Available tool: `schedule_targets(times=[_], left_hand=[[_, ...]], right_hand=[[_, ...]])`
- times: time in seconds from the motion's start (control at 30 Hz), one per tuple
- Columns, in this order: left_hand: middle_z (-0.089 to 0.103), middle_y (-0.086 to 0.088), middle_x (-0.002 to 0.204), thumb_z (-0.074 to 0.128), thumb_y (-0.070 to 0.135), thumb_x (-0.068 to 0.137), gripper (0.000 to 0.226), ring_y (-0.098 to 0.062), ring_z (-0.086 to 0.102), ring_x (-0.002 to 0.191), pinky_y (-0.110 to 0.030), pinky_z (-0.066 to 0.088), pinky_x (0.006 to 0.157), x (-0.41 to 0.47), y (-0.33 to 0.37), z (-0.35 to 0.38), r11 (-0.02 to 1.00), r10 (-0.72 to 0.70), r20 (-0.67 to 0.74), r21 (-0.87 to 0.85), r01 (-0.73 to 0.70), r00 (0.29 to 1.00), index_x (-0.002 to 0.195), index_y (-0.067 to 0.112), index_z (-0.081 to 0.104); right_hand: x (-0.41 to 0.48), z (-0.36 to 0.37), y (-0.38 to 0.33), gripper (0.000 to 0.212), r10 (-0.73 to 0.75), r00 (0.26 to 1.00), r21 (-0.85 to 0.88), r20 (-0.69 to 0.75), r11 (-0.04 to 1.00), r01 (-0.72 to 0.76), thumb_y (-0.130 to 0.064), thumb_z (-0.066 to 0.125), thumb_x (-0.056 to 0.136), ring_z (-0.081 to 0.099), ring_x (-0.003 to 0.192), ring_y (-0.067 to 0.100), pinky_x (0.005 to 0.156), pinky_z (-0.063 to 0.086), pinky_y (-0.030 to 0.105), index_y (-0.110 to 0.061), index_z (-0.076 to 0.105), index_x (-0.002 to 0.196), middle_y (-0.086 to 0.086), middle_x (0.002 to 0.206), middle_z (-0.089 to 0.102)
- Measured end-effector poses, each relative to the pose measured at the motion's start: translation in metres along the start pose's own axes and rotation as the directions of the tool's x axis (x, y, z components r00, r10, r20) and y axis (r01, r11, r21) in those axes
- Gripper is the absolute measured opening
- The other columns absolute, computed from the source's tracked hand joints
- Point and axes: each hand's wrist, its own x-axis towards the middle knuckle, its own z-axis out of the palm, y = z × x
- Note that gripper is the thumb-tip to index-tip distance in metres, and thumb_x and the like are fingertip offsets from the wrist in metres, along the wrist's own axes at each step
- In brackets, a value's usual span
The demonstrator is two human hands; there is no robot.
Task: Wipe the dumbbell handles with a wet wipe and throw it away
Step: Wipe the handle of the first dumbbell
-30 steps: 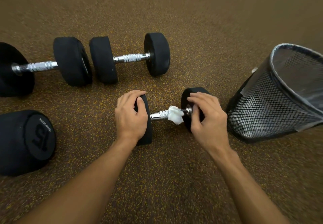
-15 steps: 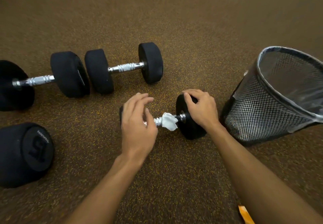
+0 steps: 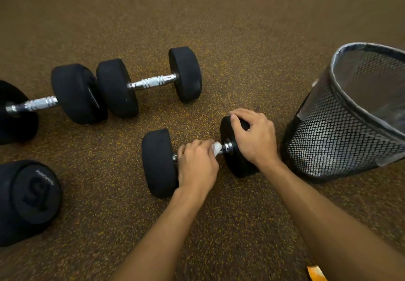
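Observation:
A small black dumbbell with a chrome handle lies on the floor in front of me. My left hand is closed over its handle, pressing the white wet wipe against the bar; only a corner of the wipe shows past my fingers. My right hand grips the top of the dumbbell's right weight head. A black mesh waste bin with a clear liner stands just right of that head.
Two more chrome-handled dumbbells lie behind: one at centre left, one at far left. A large black weight head marked 15 sits at the lower left. An orange object pokes in at the bottom edge. The floor is speckled brown rubber.
My left hand came off the left weight head, lifted, then closed over the handle and the wipe. My right hand shifted onto the top of the right weight head.

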Motion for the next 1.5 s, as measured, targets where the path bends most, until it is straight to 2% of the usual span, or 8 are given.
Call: schedule_targets(times=[0.27, 0.47, 0.63, 0.83, 1.0, 1.17, 1.37, 1.5], left_hand=[[0.073, -0.002, 0.118, 0.060, 0.021, 0.106, 0.026, -0.022, 0.062, 0.110, -0.041, 0.047, 0.106, -0.003, 0.000, -0.006, 0.987, -0.070, -0.057, -0.147, 0.061, 0.996, 0.127, 0.017, 0.075], [0.070, -0.003, 0.122, 0.041, 0.030, 0.112, 0.032, -0.028, 0.063, 0.117, -0.045, 0.040, 0.107, 0.022, 0.008, -0.015, 0.995, -0.099, 0.233, 0.050, 0.089, 0.968, 0.129, 0.026, 0.068], [0.075, -0.002, 0.113, 0.061, 0.022, 0.106, 0.023, -0.020, 0.066, 0.105, -0.039, 0.054, 0.099, 0.007, 0.007, -0.018, 0.983, -0.116, 0.051, -0.139, 0.122, 0.992, 0.122, 0.020, 0.077], [0.072, -0.007, 0.122, 0.041, 0.030, 0.113, 0.032, -0.032, 0.064, 0.116, -0.046, 0.045, 0.106, 0.031, 0.015, -0.028, 0.992, -0.123, 0.366, 0.027, 0.121, 0.923, 0.132, 0.024, 0.067], [0.073, -0.005, 0.114, 0.055, 0.024, 0.108, 0.024, -0.026, 0.066, 0.106, -0.046, 0.054, 0.095, 0.009, 0.014, -0.023, 0.990, -0.115, 0.140, -0.067, 0.126, 0.983, 0.124, 0.019, 0.072], [0.062, -0.006, 0.119, 0.047, 0.022, 0.109, 0.025, -0.030, 0.057, 0.112, -0.046, 0.042, 0.106, 0.033, 0.019, -0.034, 0.988, -0.142, 0.465, 0.007, 0.157, 0.874, 0.132, 0.024, 0.056], [0.072, -0.010, 0.118, 0.045, 0.028, 0.112, 0.028, -0.032, 0.065, 0.108, -0.043, 0.049, 0.096, 0.016, 0.017, -0.031, 0.994, -0.113, 0.284, 0.034, 0.108, 0.952, 0.129, 0.021, 0.066], [0.067, -0.011, 0.130, 0.044, 0.028, 0.110, 0.034, -0.035, 0.061, 0.122, -0.047, 0.045, 0.109, 0.038, 0.022, -0.034, 0.987, -0.159, 0.480, 0.078, 0.138, 0.863, 0.136, 0.022, 0.064]], right_hand=[[0.001, 0.002, 0.002, 0.036, -0.009, 1.000, 0.041, -0.020, 0.999, 0.010, -0.045, 0.055, 0.101, 0.062, 0.122, 0.011, 0.110, 0.048, 0.035, -0.029, 0.081, 0.119, -0.015, 0.126, 0.075], [0.002, 0.003, 0.002, 0.039, -0.011, 1.000, 0.030, -0.017, 0.999, 0.012, -0.047, 0.053, 0.100, 0.064, 0.121, 0.012, 0.109, 0.048, 0.033, -0.028, 0.081, 0.118, -0.016, 0.126, 0.076], [-0.001, 0.003, 0.003, 0.030, -0.022, 1.000, 0.009, -0.021, 1.000, 0.022, -0.040, 0.058, 0.104, 0.062, 0.121, 0.010, 0.109, 0.048, 0.031, -0.027, 0.080, 0.121, -0.015, 0.128, 0.075], [-0.001, 0.002, 0.002, 0.030, -0.025, 0.999, 0.004, -0.023, 1.000, 0.025, -0.040, 0.058, 0.104, 0.061, 0.122, 0.010, 0.109, 0.047, 0.032, -0.028, 0.080, 0.121, -0.014, 0.128, 0.074], [-0.001, 0.003, 0.002, 0.036, -0.019, 0.999, 0.011, -0.026, 1.000, 0.019, -0.045, 0.054, 0.102, 0.061, 0.124, 0.010, 0.110, 0.047, 0.033, -0.030, 0.080, 0.121, -0.015, 0.129, 0.074], [-0.002, 0.004, 0.005, 0.039, -0.023, 0.999, 0.025, -0.036, 0.999, 0.024, -0.047, 0.052, 0.101, 0.062, 0.124, 0.010, 0.112, 0.048, 0.035, -0.029, 0.081, 0.120, -0.016, 0.127, 0.075], [-0.001, 0.008, 0.009, 0.042, -0.019, 0.999, 0.030, -0.039, 0.999, 0.021, -0.051, 0.051, 0.100, 0.063, 0.123, 0.010, 0.111, 0.049, 0.038, -0.030, 0.081, 0.120, -0.016, 0.128, 0.075], [-0.001, 0.007, 0.008, 0.042, -0.022, 0.999, 0.013, -0.039, 1.000, 0.022, -0.051, 0.051, 0.100, 0.063, 0.123, 0.011, 0.111, 0.049, 0.038, -0.029, 0.081, 0.120, -0.015, 0.128, 0.075]])
